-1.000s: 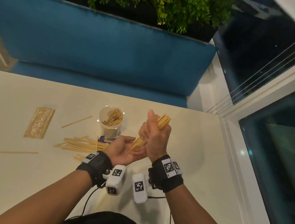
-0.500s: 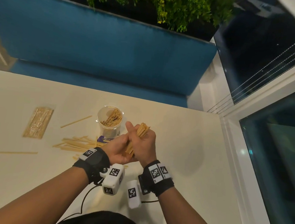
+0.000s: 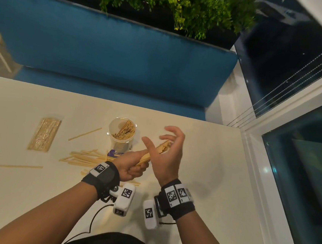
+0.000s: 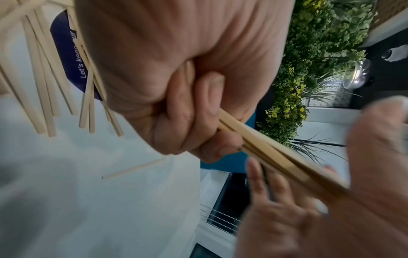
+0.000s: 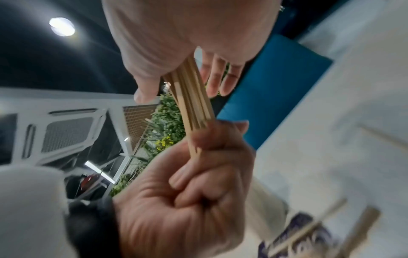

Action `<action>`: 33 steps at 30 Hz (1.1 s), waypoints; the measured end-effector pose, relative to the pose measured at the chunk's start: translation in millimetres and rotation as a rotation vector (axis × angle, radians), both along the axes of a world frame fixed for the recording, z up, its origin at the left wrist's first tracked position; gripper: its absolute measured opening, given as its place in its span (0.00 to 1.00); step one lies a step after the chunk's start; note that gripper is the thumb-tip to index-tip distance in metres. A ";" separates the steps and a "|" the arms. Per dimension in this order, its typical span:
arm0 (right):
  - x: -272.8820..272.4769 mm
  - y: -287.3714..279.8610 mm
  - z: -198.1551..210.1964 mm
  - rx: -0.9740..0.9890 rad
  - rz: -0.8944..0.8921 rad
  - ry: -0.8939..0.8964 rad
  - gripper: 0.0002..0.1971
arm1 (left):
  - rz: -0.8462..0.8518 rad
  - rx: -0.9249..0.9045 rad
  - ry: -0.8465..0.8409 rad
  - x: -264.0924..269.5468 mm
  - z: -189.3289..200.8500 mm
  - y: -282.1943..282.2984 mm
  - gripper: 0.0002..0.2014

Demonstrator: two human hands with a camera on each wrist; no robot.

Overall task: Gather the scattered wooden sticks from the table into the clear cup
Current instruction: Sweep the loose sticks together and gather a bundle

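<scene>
two hands meet above the table (image 3: 203,145). the left hand (image 3: 131,165) has its fingers curled tight around the lower end of a bundle of wooden sticks (image 3: 154,152), which slants up and to the right. the right hand (image 3: 166,151) is spread, fingers loose and apart, its palm against the bundle's upper end without gripping. the clear cup (image 3: 121,136) stands upright just beyond the hands, already holding sticks. a loose pile of sticks (image 3: 87,158) lies on the table left of the left wrist, two single sticks farther left.
</scene>
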State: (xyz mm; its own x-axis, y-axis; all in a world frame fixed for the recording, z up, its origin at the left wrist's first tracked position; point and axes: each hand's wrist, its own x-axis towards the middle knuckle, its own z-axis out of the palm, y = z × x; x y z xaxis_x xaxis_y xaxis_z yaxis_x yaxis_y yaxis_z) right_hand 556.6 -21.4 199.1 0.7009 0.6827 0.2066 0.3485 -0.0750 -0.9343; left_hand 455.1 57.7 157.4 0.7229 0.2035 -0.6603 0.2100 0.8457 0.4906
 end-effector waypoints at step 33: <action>-7.3 20.8 8.6 -0.537 0.188 0.450 0.07 | 0.239 0.399 0.327 -70.3 3.4 49.2 0.20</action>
